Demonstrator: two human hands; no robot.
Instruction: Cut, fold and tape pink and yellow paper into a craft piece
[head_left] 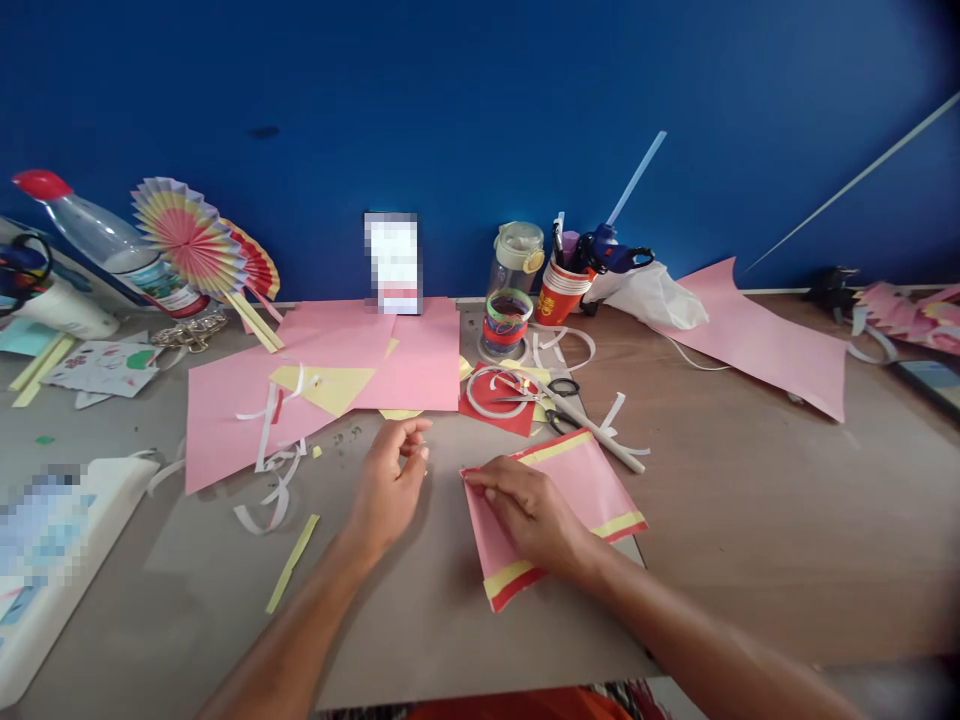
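Note:
My right hand (pixel 529 505) pinches the left edge of a pink paper sheet (pixel 581 480) bordered with yellow and red strips; part of the sheet is hidden under it. To the left, my left hand (pixel 391 480) hovers over the grey table with loosely curled fingers, a gap between thumb and forefinger, and no paper visible in it. Beyond the right hand lie scissors (pixel 559 415), a red paper square (pixel 517 425), a white tape ring (pixel 487 398) and a pale rod (pixel 600 435). A narrow yellow strip (pixel 292 565) lies left of my left forearm.
Large pink sheets (pixel 420 365) and curled white strips (pixel 274 500) lie behind the hands. Along the blue wall stand a phone (pixel 395 265), a clear bottle (pixel 514 290), a red cup (pixel 561 290) of tools and a folded paper fan (pixel 191 240). Another pink sheet (pixel 765 340) rests right.

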